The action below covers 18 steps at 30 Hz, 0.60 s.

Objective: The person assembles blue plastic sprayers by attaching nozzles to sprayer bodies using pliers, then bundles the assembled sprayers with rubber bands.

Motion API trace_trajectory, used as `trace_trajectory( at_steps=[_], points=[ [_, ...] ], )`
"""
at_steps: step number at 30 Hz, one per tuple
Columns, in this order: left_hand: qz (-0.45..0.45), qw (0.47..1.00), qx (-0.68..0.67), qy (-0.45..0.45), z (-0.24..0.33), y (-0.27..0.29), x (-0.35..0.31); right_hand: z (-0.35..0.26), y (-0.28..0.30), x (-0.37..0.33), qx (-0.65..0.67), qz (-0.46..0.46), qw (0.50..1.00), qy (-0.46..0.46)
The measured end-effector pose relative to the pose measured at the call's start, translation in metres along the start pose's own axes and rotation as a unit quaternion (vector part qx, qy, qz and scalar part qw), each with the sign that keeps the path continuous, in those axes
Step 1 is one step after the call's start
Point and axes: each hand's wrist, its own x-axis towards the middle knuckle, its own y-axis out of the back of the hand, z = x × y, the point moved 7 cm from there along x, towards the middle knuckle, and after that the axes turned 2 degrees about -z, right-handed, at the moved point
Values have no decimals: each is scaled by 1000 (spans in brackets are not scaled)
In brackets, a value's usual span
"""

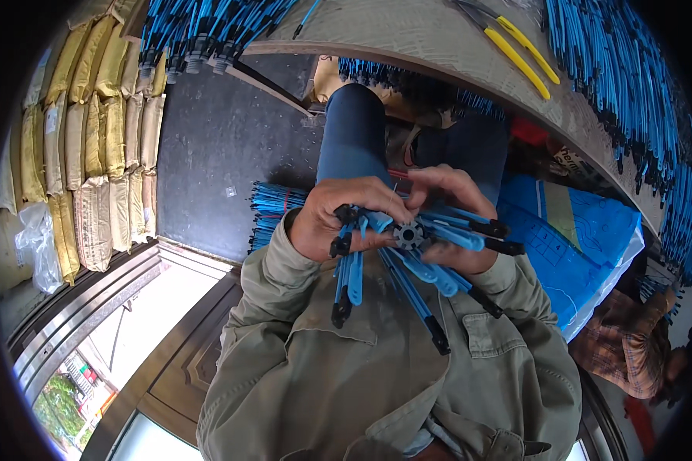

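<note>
In front of my chest I hold a grey notched hub (409, 235) with blue rods (407, 283) fanning out around it, tipped with black ends. My left hand (327, 219) is closed on its left side, thumb near the hub. On the other side my right hand (457, 196) curls around the rods, its fingertips meeting my left thumb just above the hub. A thin wire (395, 185) shows between the fingers, and a short red strip (397, 174) lies beyond them. Which fingers grip the wire is hidden.
A worktop (377, 29) curves across the far side, with yellow-handled pliers (519, 58) and blue rod piles (619, 77). More bundled rods (273, 209) stand left of my knee. A blue bag (569, 238) lies right. Stacked sacks (92, 138) line the left; another person (627, 342) is at right.
</note>
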Motion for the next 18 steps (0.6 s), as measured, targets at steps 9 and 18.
trace_trajectory(
  at_steps=[9,18],
  points=[
    [99,995,29,-1,-1,4,-5,6,1,2,-40,36,996,-69],
    [157,985,-47,61,-18,9,-4,15,5,4,75,89,977,-178]
  ],
)
